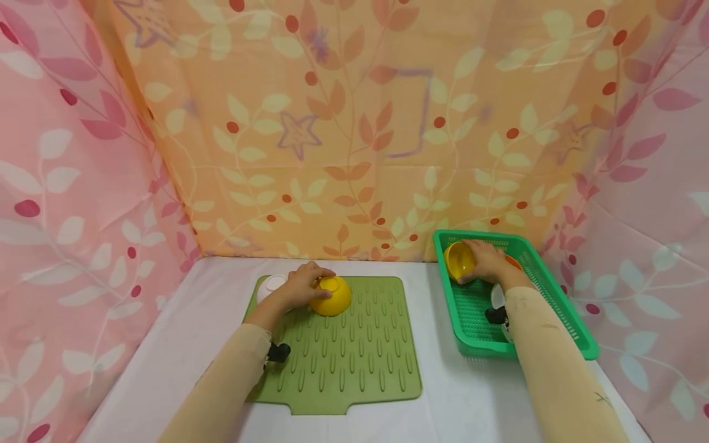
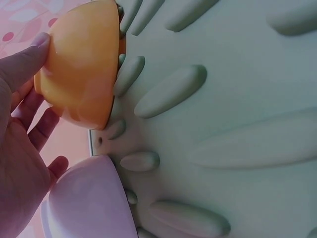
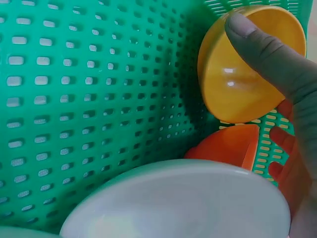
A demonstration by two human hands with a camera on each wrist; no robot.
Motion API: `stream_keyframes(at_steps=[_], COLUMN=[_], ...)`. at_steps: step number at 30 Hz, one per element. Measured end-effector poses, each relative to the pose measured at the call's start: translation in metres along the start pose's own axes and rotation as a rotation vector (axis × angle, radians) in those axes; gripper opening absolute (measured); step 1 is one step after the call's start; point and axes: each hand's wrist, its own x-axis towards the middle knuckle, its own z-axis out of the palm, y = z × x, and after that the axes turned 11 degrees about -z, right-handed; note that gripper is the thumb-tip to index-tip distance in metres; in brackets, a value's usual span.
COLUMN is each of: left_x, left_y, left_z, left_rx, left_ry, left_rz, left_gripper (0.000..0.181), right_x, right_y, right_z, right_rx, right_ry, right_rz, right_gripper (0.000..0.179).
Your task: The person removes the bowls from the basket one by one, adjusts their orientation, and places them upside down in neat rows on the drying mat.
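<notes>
On the green mat [image 1: 365, 357], a yellow bowl [image 1: 338, 303] sits upside down, rim on the ridges. My left hand [image 1: 301, 287] grips it near its base, thumb on one side and fingers on the other in the left wrist view. A white bowl [image 2: 94, 198], also rim down, stands beside it, partly behind the hand. Inside the green basket [image 1: 462, 335], my right hand [image 1: 488, 263] holds a second yellow bowl [image 3: 237, 84], tilted on its side, thumb over its rim. An orange bowl [image 3: 228, 146] and a white bowl [image 3: 188, 203] lie near that hand.
The basket stands at the right of a white-covered table [image 1: 437, 394], with the mat to its left. Patterned cloth [image 1: 354, 184] hangs at the back and both sides. Another pale rim [image 3: 25, 233] shows at the bottom of the right wrist view.
</notes>
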Motion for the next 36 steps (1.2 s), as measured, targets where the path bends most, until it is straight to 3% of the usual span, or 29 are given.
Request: stream_keyframes(at_steps=[6, 19, 28, 36], left_x=[0.000, 0.000, 0.000, -0.001], left_y=[-0.001, -0.001, -0.003, -0.001], left_z=[0.000, 0.002, 0.003, 0.003], left_rx=[-0.008, -0.019, -0.013, -0.017], left_ry=[0.006, 0.010, 0.016, 0.018], left_rz=[-0.003, -0.008, -0.012, -0.016], left_gripper=[0.050, 0.050, 0.050, 0.050], right_x=[0.001, 0.004, 0.000, -0.002], right_y=[0.001, 0.002, -0.004, -0.015], right_z=[0.006, 0.008, -0.006, -0.022], right_rx=[-0.049, -0.029, 0.019, 0.038], right_ry=[-0.018, 0.014, 0.059, 0.151], right_rz=[0.021, 0.061, 0.053, 0.059], right_gripper=[0.127, 0.126, 0.123, 0.121])
